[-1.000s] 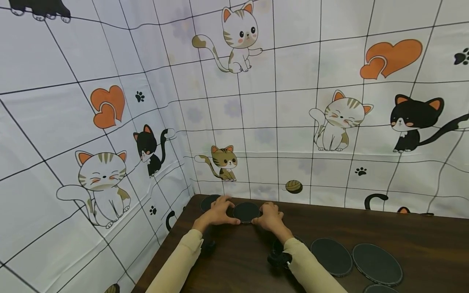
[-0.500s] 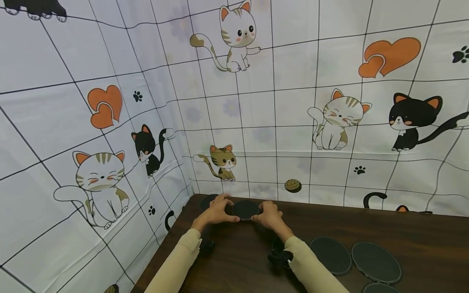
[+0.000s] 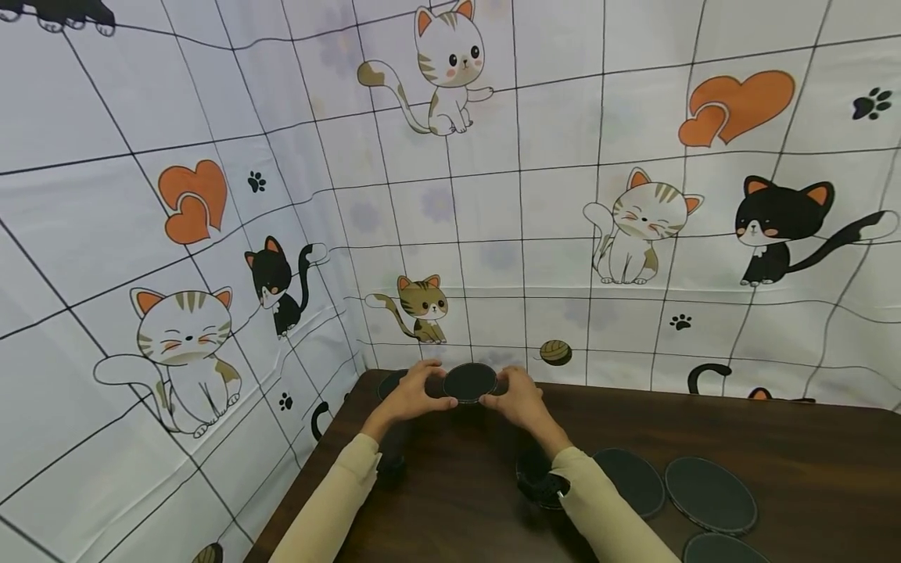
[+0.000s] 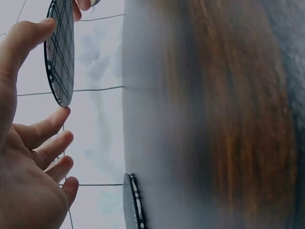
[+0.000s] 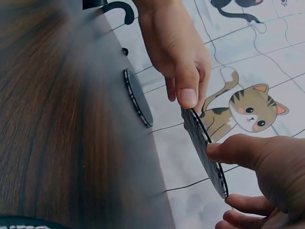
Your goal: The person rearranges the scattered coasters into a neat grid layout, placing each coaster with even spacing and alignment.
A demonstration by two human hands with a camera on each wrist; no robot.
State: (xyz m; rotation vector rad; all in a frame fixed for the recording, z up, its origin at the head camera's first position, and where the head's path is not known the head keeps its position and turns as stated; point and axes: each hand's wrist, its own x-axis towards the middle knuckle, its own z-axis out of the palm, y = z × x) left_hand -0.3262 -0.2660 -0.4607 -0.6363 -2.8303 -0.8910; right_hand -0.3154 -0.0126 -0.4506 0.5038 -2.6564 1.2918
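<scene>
Between both hands is a round dark mat (image 3: 470,383), held clear of the wooden table top. Its underside shows a plaid pattern in the left wrist view, where the mat (image 4: 61,57) is seen almost edge-on. My left hand (image 3: 411,395) grips the left edge, thumb on the near side and the other fingers spread behind. On the opposite edge, my right hand (image 3: 519,399) pinches the mat (image 5: 205,152) between thumb and fingers. Another dark round mat (image 3: 389,385) lies at the far left corner, partly hidden by my left hand.
Several larger dark round mats, among them one mat (image 3: 711,494) at the right, lie on the brown wooden table (image 3: 450,500). A smaller one is partly covered by my right wrist. A cat-print curtain (image 3: 493,195) hangs close behind the table and along its left side.
Both hands have lifted the round mat up off the table, and a dark shadow shows beneath it. The other mats stay in place; the head view has shifted slightly.
</scene>
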